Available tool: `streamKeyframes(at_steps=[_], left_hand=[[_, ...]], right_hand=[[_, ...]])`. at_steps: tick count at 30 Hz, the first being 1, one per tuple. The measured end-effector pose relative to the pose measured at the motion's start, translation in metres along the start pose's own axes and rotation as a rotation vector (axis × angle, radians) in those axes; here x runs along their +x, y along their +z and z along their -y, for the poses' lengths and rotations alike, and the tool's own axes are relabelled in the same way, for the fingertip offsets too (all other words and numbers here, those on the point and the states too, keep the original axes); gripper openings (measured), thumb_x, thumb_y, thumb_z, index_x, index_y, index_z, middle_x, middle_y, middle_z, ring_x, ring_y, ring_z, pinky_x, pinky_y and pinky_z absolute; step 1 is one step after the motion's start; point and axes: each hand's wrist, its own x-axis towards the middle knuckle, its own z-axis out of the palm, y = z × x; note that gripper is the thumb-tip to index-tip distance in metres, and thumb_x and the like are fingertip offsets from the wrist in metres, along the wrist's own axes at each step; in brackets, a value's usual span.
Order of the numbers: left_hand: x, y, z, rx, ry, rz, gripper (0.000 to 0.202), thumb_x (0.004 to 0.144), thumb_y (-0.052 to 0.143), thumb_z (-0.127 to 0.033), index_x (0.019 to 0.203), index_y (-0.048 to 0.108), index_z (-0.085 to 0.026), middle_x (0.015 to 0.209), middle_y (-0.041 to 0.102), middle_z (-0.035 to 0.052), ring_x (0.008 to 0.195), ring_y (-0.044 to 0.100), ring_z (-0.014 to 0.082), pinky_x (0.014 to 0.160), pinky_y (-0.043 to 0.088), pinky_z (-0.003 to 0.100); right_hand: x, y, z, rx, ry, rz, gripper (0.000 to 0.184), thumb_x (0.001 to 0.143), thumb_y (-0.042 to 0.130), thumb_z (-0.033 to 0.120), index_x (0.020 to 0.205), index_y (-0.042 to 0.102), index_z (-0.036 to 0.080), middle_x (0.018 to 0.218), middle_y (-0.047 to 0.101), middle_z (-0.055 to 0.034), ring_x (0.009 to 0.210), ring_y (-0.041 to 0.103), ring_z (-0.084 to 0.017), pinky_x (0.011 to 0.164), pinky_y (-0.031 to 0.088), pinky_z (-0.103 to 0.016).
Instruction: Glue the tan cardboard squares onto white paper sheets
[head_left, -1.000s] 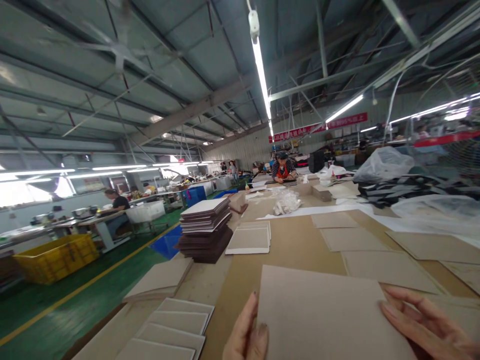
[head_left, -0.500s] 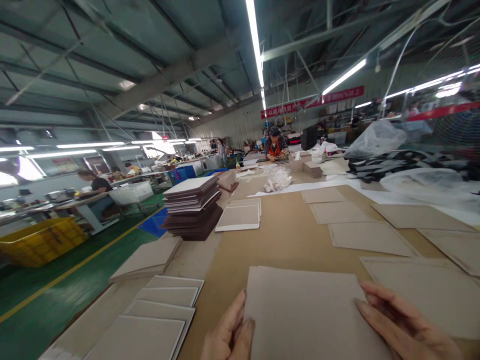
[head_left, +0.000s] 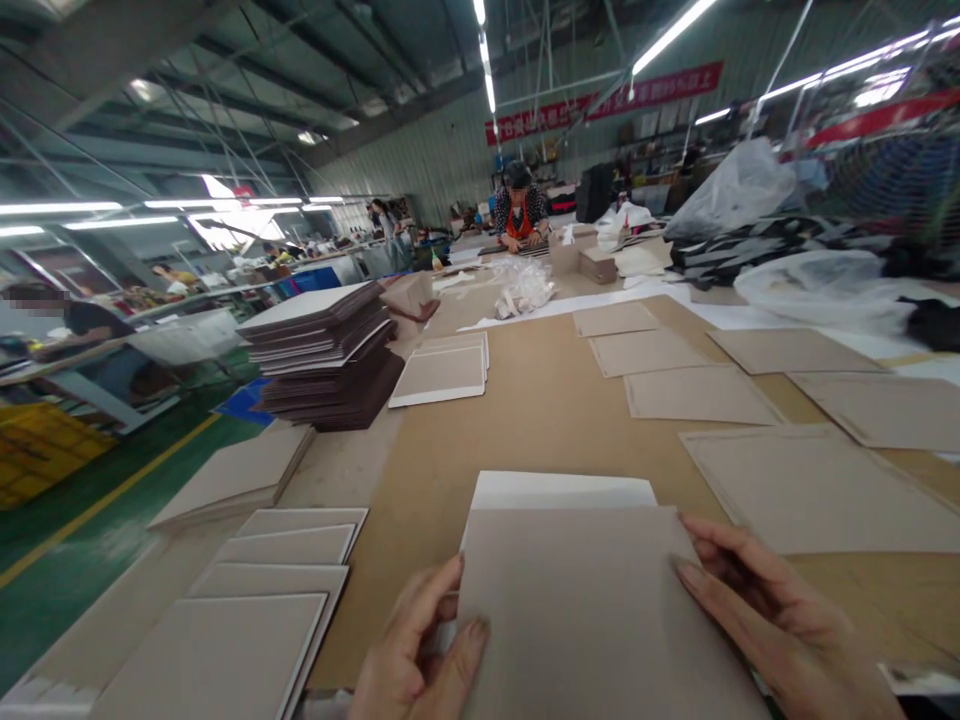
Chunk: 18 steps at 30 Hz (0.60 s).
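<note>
A grey cardboard sheet (head_left: 585,610) lies in front of me on the brown-covered table (head_left: 540,410). It rests on a white sheet (head_left: 559,490) whose far edge shows beyond it. My left hand (head_left: 416,660) pinches the grey sheet's left edge, thumb on top. Along the right edge lies my right hand (head_left: 780,620), fingers stretched and pressing on the sheet.
Grey sheets (head_left: 701,390) lie spread to the right. Overlapping boards (head_left: 262,580) sit at my left, a dark stack (head_left: 322,360) and a small white-edged pile (head_left: 442,372) farther back. Plastic bags (head_left: 817,280) lie at far right. A person (head_left: 517,210) works at the far end.
The view has tilted down toward the table. The grey sheet has come nearer to me, and a white sheet's edge now shows beyond it. Both hands stay at its edges.
</note>
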Motion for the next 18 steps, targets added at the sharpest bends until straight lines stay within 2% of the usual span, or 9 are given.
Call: streamKeyframes(at_steps=[6,10,13,18], left_hand=[[0.031,-0.003,-0.001,0.155,0.103,0.154,0.037,0.081,0.064,-0.043,0.115,0.068,-0.029,0.099,0.068,0.0036,0.091,0.064,0.0202,0.079,0.054,0.028],[0.051,0.004,-0.005,0.265,0.090,0.168,0.028,0.085,0.057,-0.041,0.105,0.067,-0.024,0.091,0.063,0.0025,0.083,0.061,0.0188,0.071,0.050,0.028],[0.060,0.011,-0.010,0.327,0.043,0.174,0.024,0.086,0.053,-0.041,0.096,0.065,-0.022,0.083,0.058,0.0011,0.075,0.059,0.0176,0.065,0.046,0.029],[0.069,0.016,-0.006,0.392,0.068,0.173,0.023,0.088,0.051,-0.041,0.093,0.062,-0.022,0.079,0.055,-0.0006,0.071,0.057,0.0157,0.065,0.045,0.029]], right_hand=[[0.022,0.007,-0.004,-0.066,-0.076,-0.015,0.057,0.056,0.082,0.056,0.102,0.074,0.025,0.084,0.068,-0.0048,0.074,0.064,-0.020,0.062,0.055,-0.024],[0.039,0.008,-0.008,-0.156,-0.117,0.047,0.058,0.064,0.078,0.057,0.111,0.072,0.023,0.086,0.068,-0.0051,0.074,0.064,-0.021,0.064,0.054,-0.027],[0.046,0.009,-0.004,-0.277,-0.187,0.060,0.052,0.068,0.074,0.055,0.108,0.072,0.022,0.087,0.068,-0.0047,0.075,0.064,-0.021,0.068,0.055,-0.029],[0.049,0.008,-0.004,-0.427,-0.260,0.093,0.047,0.072,0.069,0.055,0.106,0.073,0.023,0.089,0.066,-0.0044,0.076,0.063,-0.021,0.063,0.054,-0.028]])
